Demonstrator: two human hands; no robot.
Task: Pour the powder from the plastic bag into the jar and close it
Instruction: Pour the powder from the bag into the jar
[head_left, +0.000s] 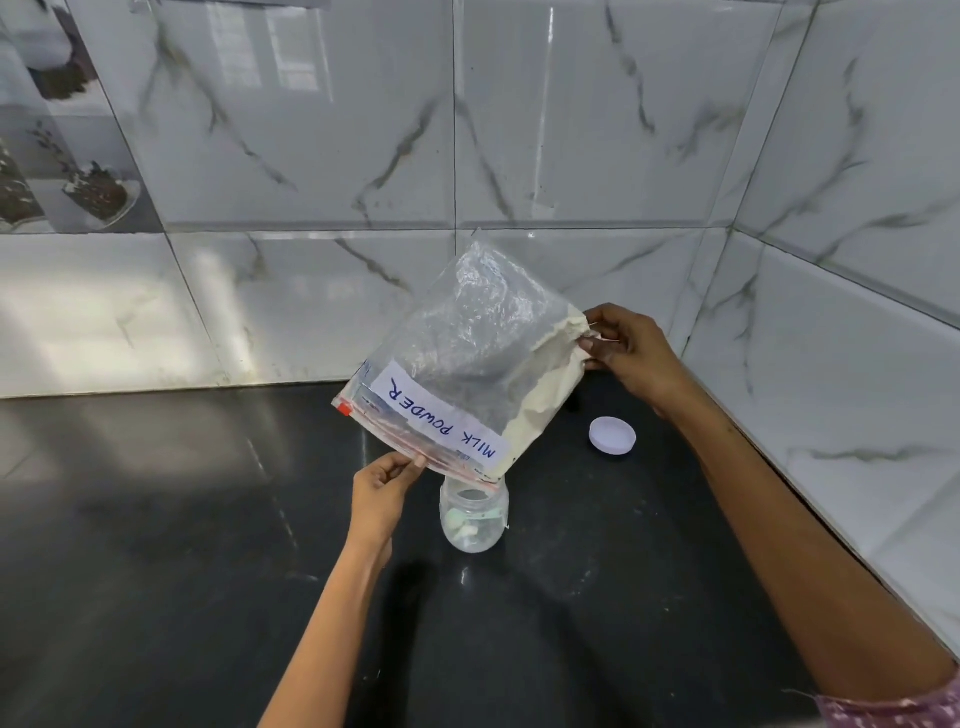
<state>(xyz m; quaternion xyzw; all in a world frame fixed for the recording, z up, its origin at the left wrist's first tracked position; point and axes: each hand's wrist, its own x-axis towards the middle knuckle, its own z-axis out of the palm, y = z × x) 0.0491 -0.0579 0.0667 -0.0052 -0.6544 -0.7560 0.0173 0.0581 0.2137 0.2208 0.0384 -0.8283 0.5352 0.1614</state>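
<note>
A clear zip bag (457, 364) labelled "MILK POWDER" hangs tilted, its zip mouth pointing down over a small clear plastic jar (474, 517). Cream powder lies along the bag's lower right edge. My left hand (382, 493) pinches the zip edge just left of the jar's mouth. My right hand (631, 356) pinches the bag's raised bottom corner at the right. The jar stands upright and uncapped on the black counter, with a little powder inside. Its white lid (612, 436) lies flat on the counter to the right of the bag.
The black counter (182, 545) runs to a marble-tiled wall (311, 286) at the back and another tiled wall (841, 364) close on the right, forming a corner behind my right hand.
</note>
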